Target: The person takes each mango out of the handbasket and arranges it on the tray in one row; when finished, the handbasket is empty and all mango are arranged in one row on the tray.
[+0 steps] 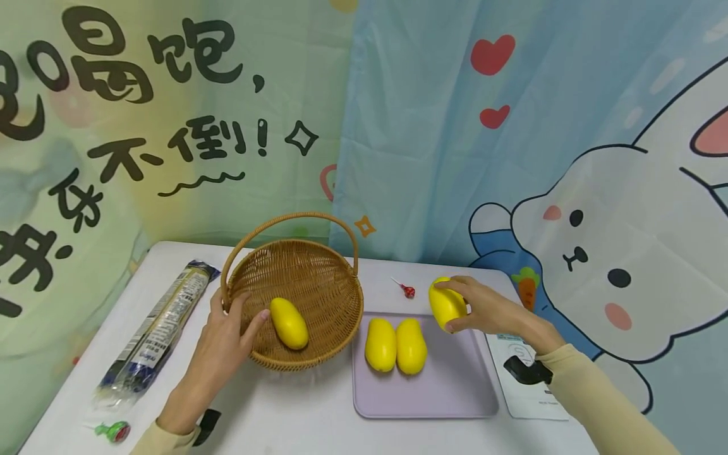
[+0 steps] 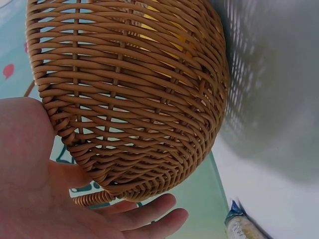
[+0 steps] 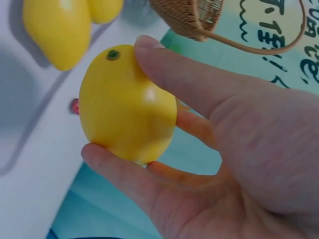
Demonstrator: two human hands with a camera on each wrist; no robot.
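My left hand [image 1: 227,332] grips the wicker basket [image 1: 335,297] at its left rim, beside the foot of the arched handle. The thumb reaches over the inside; in the left wrist view, fingers [image 2: 149,214] spread along the outside of the weave. One yellow mango [image 1: 289,323] lies in the basket. My right hand [image 1: 483,306] holds another mango [image 3: 124,107] between thumb and fingers, above the back right of the lilac tray [image 1: 455,385]. It has a small green stem end. Side by side on the tray's left part lie two more mangoes [image 1: 380,345].
A red-wrapped lollipop [image 1: 407,291] lies behind the tray, a green one [image 1: 116,431] at the front left. Left of the basket is a long clear packet [image 1: 159,328]. A pale printed sheet [image 1: 529,385] sits right of the tray. A printed curtain [image 1: 409,126] hangs behind the table.
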